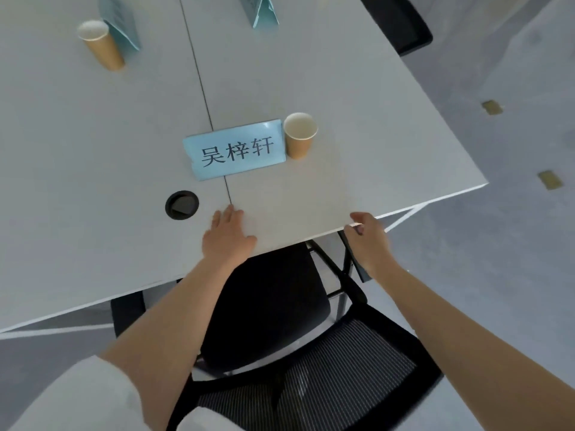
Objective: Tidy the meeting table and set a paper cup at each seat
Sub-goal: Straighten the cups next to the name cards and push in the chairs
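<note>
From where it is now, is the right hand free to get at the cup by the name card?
Probably yes. The right hand is at the table edge, and only bare tabletop lies between it and the cup; the name card sits to the cup's left.

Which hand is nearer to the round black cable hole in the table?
The left. The left hand lies flat on the table just right of the cable hole. The right hand is at the table edge, farther right.
</note>
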Tool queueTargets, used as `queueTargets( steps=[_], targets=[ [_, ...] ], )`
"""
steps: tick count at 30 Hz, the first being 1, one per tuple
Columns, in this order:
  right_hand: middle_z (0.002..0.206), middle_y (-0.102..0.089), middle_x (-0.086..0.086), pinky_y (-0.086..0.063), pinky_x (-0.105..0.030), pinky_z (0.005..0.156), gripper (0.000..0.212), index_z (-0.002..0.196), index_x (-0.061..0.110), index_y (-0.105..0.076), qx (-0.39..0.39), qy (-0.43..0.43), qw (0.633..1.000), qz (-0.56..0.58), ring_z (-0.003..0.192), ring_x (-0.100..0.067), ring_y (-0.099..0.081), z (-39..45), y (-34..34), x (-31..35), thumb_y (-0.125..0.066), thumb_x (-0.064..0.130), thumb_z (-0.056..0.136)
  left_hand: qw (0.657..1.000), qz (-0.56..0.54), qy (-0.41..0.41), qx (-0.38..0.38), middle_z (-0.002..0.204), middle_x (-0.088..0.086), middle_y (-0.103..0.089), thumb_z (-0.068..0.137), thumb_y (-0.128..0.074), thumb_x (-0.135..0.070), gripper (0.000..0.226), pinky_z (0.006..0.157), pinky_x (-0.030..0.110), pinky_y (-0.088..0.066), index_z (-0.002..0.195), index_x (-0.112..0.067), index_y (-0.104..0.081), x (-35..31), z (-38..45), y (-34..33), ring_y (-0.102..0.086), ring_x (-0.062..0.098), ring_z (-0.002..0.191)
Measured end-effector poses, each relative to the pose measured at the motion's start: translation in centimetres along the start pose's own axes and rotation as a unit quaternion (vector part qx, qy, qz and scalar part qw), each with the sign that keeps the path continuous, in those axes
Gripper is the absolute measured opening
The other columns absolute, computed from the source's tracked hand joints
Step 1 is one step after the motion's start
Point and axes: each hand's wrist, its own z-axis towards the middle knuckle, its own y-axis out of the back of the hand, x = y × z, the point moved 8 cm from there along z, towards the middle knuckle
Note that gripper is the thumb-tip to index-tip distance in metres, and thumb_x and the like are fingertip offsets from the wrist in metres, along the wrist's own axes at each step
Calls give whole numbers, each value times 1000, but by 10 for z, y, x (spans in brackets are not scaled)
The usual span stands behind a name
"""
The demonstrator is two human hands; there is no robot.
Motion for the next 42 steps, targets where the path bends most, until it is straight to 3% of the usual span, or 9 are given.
queueTargets(
  steps=[3,8,13,18,25,30,35,39,42],
  targets=[
    [124,-56,1,-44,-34,99,34,127,14,-52,-14,-23,999,27,116,-20,-54,-53,21,-20,-54,18,94,1000,-24,-1,-16,133,7,-54,92,-49,-25,48,87,38,-42,139,-15,-44,-6,-39,17,-50,30,121],
    [116,-59,5,-39,-26,91,29,125,17,-54,-28,-26,998,41,112,-14,-55,-130,60,-34,-52,22,96,992,-47,-108,-37,98,-1,-69,94,-47,-23,34,73,35,-52,127,-19,-55,-65,-125,6,-64,21,89],
    [114,-59,7,-44,-33,101,26,123,19,-55,-31,-26,997,69,113,-11,-54,-176,100,-57,-50,22,97,978,-149,-146,-14,96,-2,-69,93,-51,-25,26,79,39,-55,118,-22,-60,-133,-198,-22,-65,19,92],
    [107,-63,7,-48,-29,92,22,117,21,-58,-64,-56,991,103,107,-12,-59,-189,165,-116,-52,22,96,965,-211,-158,-7,84,-4,-68,93,-55,-20,20,73,31,-53,110,-18,-64,-209,-252,-50,-64,12,78],
    [101,-64,9,-39,-20,82,20,113,22,-60,-70,-63,986,140,96,-10,-59,-179,260,-188,-53,19,94,954,-267,-136,25,92,-3,-72,89,-59,-19,16,76,28,-52,103,-23,-64,-321,-286,-110,-65,12,84],
    [103,-65,6,-41,-23,85,21,115,21,-60,-47,-52,991,115,98,-12,-58,-150,324,-222,-52,21,96,959,-265,-101,19,91,-2,-72,89,-58,-16,18,68,17,-44,105,-24,-63,-365,-282,-138,-64,10,82],
    [98,-63,7,-39,-24,81,21,116,19,-59,-37,-38,994,95,94,-11,-56,-97,381,-230,-51,19,96,962,-260,-78,-31,92,1,-72,90,-57,-14,20,81,31,-50,107,-21,-65,-401,-268,-137,-65,16,88],
    [95,-64,4,-37,-22,77,21,117,19,-56,-19,-1,997,76,89,-11,-56,-45,404,-212,-50,17,96,956,-272,-80,-72,96,2,-70,95,-54,-20,24,79,32,-49,118,-19,-61,-437,-239,-123,-64,18,84],
    [96,-67,0,-43,-24,83,21,116,16,-56,6,29,997,71,90,-14,-60,-9,416,-193,-51,15,96,953,-279,-86,-86,93,2,-71,95,-57,-17,21,75,24,-45,116,-17,-62,-463,-209,-114,-63,16,81]
  ],
)
